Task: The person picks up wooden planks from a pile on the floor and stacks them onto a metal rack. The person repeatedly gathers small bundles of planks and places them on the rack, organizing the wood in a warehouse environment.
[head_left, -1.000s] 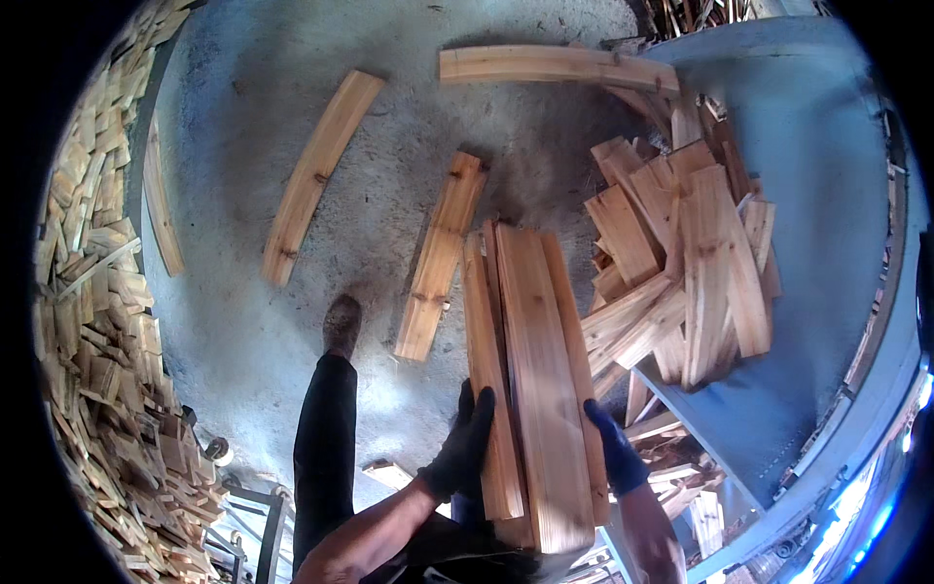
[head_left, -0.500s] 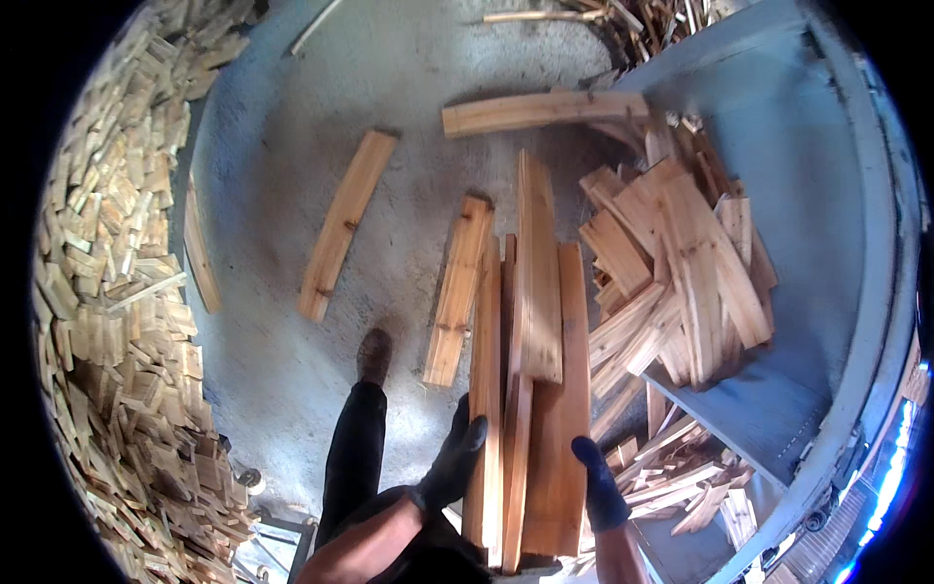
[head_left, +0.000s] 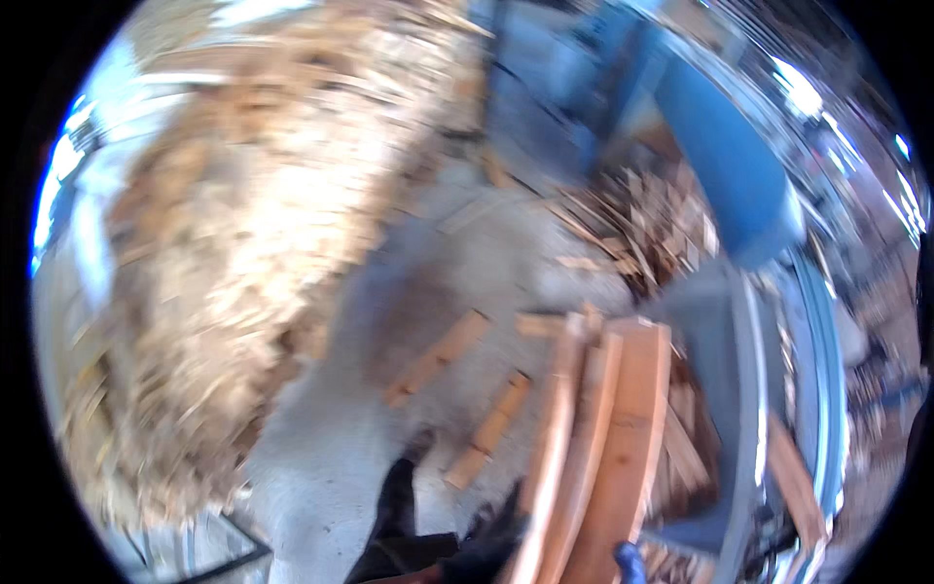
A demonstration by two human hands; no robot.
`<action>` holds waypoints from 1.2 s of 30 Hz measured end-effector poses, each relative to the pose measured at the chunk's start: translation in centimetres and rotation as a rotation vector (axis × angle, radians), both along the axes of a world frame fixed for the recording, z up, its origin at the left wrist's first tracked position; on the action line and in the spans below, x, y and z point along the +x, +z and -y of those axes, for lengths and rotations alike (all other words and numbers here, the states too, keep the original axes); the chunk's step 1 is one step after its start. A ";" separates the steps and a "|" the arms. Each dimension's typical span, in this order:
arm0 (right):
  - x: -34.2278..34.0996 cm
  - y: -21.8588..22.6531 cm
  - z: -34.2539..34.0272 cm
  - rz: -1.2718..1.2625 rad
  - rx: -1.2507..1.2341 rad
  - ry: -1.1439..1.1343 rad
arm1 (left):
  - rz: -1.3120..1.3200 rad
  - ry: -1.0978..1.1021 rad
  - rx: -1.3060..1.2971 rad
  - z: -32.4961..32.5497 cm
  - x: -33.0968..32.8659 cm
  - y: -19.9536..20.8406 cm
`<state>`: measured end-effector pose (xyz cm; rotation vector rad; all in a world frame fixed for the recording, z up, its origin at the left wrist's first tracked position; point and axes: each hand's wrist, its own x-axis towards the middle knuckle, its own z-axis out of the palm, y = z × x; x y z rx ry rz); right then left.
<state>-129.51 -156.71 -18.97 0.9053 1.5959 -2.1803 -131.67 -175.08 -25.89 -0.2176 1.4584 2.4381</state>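
Several long wooden boards [head_left: 620,443] stand as a bundle in front of me, lower right of centre, their long sides running away from me. At the bundle's left side is my left hand [head_left: 498,533] in a dark glove, blurred and closed against the wood. My right hand [head_left: 630,563], in a dark blue glove, grips the right edge of the bundle; only its upper part shows at the lower rim. Two shorter boards lie apart on the concrete floor, one nearer board [head_left: 489,433] and one farther board [head_left: 438,358].
A large heap of wood pieces [head_left: 243,243] fills the left side, smeared by motion. On the right stands a grey-blue metal bin [head_left: 725,321] with boards in it. Beyond lie loose scraps [head_left: 652,219] beside a blue panel [head_left: 725,146]. A metal frame [head_left: 209,550] is at lower left.
My view has swung upward, bringing more of the heap and the far area into sight. The bundle and both hands now sit lower in the picture, the boards still between my hands.
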 end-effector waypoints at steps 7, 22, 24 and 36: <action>-3.3 7.9 2.8 -0.180 -0.020 0.173 | -0.312 0.525 -0.008 -0.8 0.9 8.0; -10.5 22.4 32.1 -0.535 -0.420 0.830 | -0.652 0.726 -0.389 34.4 2.7 25.8; -13.1 25.0 40.9 -0.656 -0.334 0.958 | -0.592 0.741 -0.126 41.3 3.6 28.6; -12.5 17.4 63.1 -2.102 0.722 0.875 | -0.576 0.925 -1.833 49.3 6.7 29.2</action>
